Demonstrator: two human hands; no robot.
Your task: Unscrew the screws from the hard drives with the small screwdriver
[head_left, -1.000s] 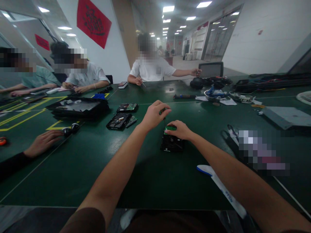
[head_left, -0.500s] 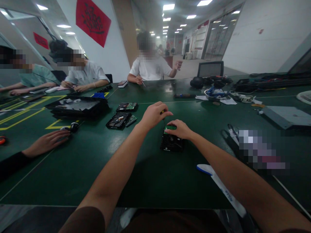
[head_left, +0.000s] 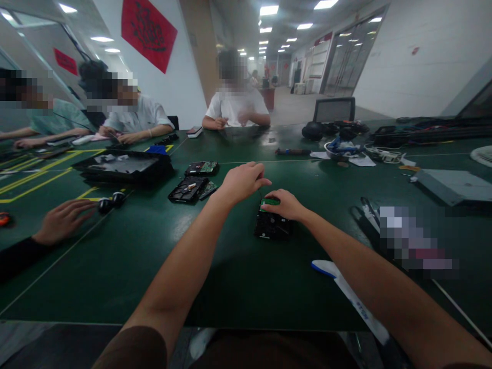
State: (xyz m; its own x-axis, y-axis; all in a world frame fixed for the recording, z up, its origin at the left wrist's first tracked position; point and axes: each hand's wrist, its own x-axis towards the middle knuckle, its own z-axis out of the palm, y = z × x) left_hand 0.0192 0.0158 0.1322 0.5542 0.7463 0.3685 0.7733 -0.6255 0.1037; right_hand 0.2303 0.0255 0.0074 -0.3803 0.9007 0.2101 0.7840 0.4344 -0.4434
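Note:
A black hard drive (head_left: 271,226) lies flat on the green table in front of me, a green circuit board (head_left: 268,203) showing at its far end. My right hand (head_left: 287,204) grips the drive's far right side, its thumb and fingers over the board. Just above and to the left, my left hand (head_left: 246,182) is closed around a screwdriver (head_left: 261,194). The thin shaft points down at the far edge of the drive; the handle is mostly hidden in my fingers, and the tip cannot be made out.
Left of my hands lie more hard drives (head_left: 187,190) and a loose circuit board (head_left: 208,190). Beyond them stands a black tray (head_left: 123,165). A co-worker's hand (head_left: 65,220) rests at the left. A grey metal box (head_left: 455,184) and a blue-white strip (head_left: 355,297) are on the right.
My left hand has turned slightly around the screwdriver, hiding its yellow handle. The right hand and drive stay put. The co-worker's hand at left has drawn back from small black round objects.

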